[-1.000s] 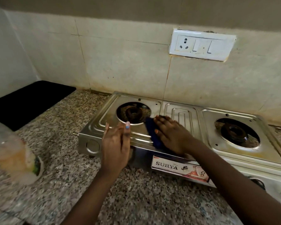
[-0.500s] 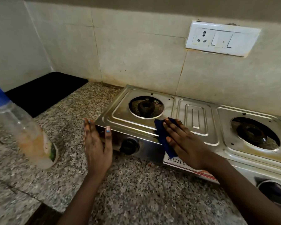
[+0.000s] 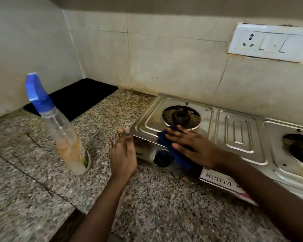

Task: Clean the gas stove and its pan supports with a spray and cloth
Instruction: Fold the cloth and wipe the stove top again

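We press the blue cloth (image 3: 166, 142) flat-fingered with our right hand (image 3: 191, 145) to scrub the stove (image 3: 238, 133), left hand (image 3: 122, 154) open and empty beside it.

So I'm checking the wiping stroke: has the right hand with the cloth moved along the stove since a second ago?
Yes. The right hand and blue cloth slid left, from right of the left burner toward the stove's front-left edge.

Shiny pressed-metal stove (image 3: 222, 130), speckled polished stone counter (image 3: 147, 215), clear plastic bottle (image 3: 66, 137), blue cloth (image 3: 175, 154), matt black mat (image 3: 73, 98)
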